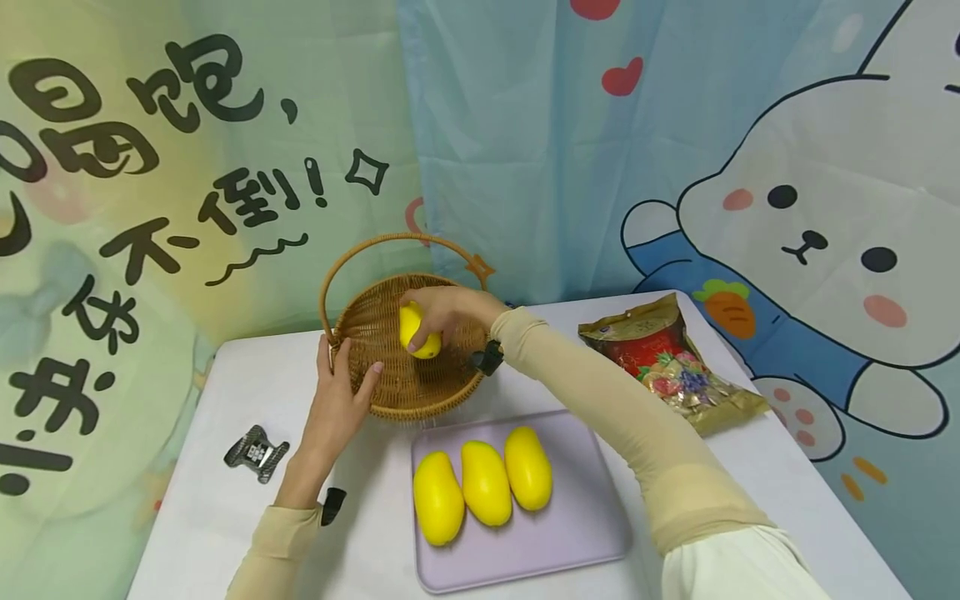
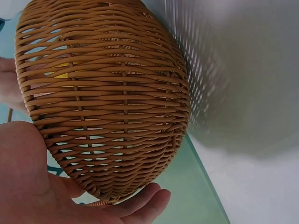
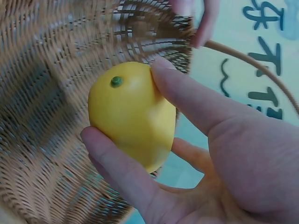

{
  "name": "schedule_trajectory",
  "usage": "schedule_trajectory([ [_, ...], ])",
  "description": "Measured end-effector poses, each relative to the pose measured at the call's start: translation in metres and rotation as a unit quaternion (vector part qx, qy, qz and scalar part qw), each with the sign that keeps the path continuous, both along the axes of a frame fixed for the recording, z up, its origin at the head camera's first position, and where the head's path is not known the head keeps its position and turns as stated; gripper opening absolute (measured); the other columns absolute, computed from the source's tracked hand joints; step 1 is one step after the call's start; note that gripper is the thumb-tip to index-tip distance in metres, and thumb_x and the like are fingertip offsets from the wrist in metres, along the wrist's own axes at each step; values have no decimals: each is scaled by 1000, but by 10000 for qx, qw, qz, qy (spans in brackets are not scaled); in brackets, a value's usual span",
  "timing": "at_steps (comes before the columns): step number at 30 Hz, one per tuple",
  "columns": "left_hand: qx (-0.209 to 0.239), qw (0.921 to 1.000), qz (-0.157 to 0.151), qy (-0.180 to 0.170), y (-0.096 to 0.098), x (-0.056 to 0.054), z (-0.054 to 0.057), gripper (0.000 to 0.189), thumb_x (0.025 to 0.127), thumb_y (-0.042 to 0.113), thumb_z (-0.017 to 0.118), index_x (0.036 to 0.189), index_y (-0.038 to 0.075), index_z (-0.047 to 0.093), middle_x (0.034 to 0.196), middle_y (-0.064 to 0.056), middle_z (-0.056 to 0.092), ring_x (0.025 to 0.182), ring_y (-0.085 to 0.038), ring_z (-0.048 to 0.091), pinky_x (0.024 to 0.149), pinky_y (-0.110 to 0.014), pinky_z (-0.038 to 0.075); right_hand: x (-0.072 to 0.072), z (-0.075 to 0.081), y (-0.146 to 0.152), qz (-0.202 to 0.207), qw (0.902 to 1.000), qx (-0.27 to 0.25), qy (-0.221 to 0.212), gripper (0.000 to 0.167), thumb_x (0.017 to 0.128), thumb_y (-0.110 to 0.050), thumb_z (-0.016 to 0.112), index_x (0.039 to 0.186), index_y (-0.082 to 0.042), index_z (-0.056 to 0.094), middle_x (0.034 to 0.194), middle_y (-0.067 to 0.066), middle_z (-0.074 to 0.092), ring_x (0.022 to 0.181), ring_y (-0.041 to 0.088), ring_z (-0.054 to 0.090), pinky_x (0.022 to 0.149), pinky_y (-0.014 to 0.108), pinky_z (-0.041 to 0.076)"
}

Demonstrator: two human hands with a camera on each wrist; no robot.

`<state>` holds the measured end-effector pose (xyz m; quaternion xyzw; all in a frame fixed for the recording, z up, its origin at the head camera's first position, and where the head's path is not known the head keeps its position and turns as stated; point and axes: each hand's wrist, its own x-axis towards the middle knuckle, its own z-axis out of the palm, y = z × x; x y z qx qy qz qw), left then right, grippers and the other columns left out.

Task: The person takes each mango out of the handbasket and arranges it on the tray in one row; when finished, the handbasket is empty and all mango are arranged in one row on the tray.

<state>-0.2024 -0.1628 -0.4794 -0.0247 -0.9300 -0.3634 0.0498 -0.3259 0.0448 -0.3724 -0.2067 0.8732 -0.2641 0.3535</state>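
Note:
My right hand (image 1: pixel 453 310) holds a yellow mango (image 3: pixel 128 105) over the inside of a brown wicker basket (image 1: pixel 420 412). Thumb and fingers wrap the fruit from two sides, and its green stem end shows in the right wrist view. The basket tilts so that its mouth faces me. At its left rim my left hand (image 1: pixel 339 412) grips the wicker, with the thumb on the inner side and other fingers around the outside. In the left wrist view the woven outer wall (image 2: pixel 117 102) fills most of the picture, with specks of yellow visible through its gaps.
Three yellow mangoes (image 1: pixel 486 483) lie side by side on a lilac tray (image 1: pixel 577 533) in front of the basket. A gold and red snack bag (image 1: pixel 675 362) lies at the right, and a small black wrapped packet (image 1: pixel 257 453) at the left. A printed curtain (image 1: pixel 517 167) hangs behind the table.

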Motion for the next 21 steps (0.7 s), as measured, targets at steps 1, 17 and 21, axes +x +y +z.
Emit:
schedule_trajectory([
  [1,-6,10000,-10,7,0,0,0,83,104,59,42,163,7,16,169,-17,-15,144,-53,34,108,-64,42,1,3,2,34,10000,-36,34,90,90,-23,79,161,-16,23,148,16,40,117,31,60,90,44,60],
  [17,-23,9999,-108,53,-1,2,3,85,103,59,43,163,6,14,169,-18,-15,143,-55,34,106,-65,42,48,56,35,691,9902,315,1175,89,90,-34,79,160,-22,25,135,12,53,86,20,66,71,28,57],
  [21,11,9999,-127,-20,-3,5,1,85,104,59,42,163,6,13,169,-17,-17,144,-55,32,105,-64,43,66,66,51,701,9873,365,1376,89,89,-34,79,160,-21,26,137,13,53,91,23,66,77,32,56],
])
